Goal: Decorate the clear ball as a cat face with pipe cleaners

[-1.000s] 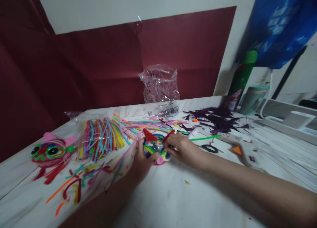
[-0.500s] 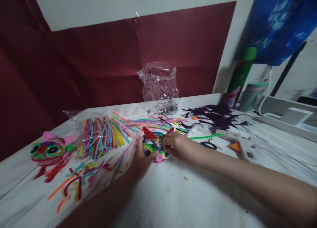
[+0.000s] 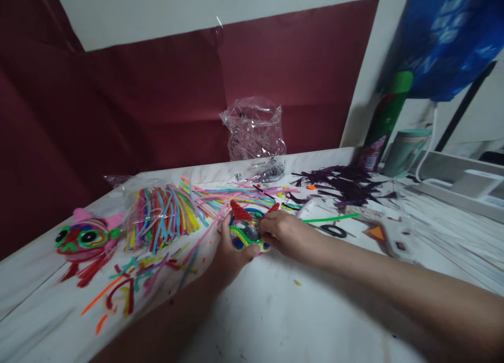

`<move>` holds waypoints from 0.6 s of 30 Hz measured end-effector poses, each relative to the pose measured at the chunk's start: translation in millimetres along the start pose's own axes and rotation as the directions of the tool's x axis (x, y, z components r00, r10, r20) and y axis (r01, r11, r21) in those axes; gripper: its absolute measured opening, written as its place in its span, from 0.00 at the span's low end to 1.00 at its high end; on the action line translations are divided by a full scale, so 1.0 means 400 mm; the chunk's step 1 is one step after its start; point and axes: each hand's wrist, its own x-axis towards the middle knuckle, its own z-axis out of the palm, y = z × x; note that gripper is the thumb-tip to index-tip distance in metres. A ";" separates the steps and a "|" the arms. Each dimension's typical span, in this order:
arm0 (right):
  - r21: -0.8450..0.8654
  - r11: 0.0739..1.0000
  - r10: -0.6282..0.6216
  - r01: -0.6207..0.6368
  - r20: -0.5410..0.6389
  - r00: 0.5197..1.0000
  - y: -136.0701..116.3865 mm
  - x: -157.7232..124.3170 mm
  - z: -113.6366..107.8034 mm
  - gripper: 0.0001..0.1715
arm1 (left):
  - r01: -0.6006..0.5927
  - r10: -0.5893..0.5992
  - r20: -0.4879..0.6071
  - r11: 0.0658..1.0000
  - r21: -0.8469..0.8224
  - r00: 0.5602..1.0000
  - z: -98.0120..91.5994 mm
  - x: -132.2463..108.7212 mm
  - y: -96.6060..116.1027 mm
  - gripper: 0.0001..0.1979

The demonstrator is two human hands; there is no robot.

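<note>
A colourful pipe-cleaner animal head [image 3: 248, 232] with red pointed ears [image 3: 240, 211] is in front of me, above the white table. My left hand [image 3: 233, 247] grips its left side, with the thumb along the lower edge. At its right side, below the other ear, are the bent, closed fingers of my right hand [image 3: 281, 230]. Whatever those fingertips pinch is hidden. A finished-looking pipe-cleaner animal [image 3: 88, 239] with pink ears and big black eyes stands at the far left.
Bundled pipe cleaners [image 3: 161, 216] in clear plastic lie left of centre, with cut scraps [image 3: 128, 287] in front. Purple shreds [image 3: 342, 184], a green pipe cleaner [image 3: 334, 217], black-handled scissors [image 3: 333, 231] and a white glue gun [image 3: 397, 242] are on the right. A clear bag [image 3: 255, 132] stands behind.
The animal head has tipped, so the pink piece at its lower edge shows less. Both hands stay on it. The whole view has shifted slightly.
</note>
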 end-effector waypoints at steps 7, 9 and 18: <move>0.010 1.000 0.009 -0.009 0.001 1.000 -0.002 -0.001 0.006 0.07 | 0.043 -0.041 -0.074 0.999 0.031 0.996 0.013 -0.013 0.012 0.51; 0.016 1.000 0.019 -0.019 0.005 1.000 -0.005 -0.002 0.008 0.06 | 0.029 -0.025 -0.095 0.999 0.040 0.995 0.012 -0.010 0.009 0.49; 0.116 0.993 0.036 -0.012 -0.205 0.978 0.002 -0.006 0.003 0.05 | 0.019 -0.026 -0.221 0.999 -0.034 0.975 -0.001 0.012 -0.012 0.42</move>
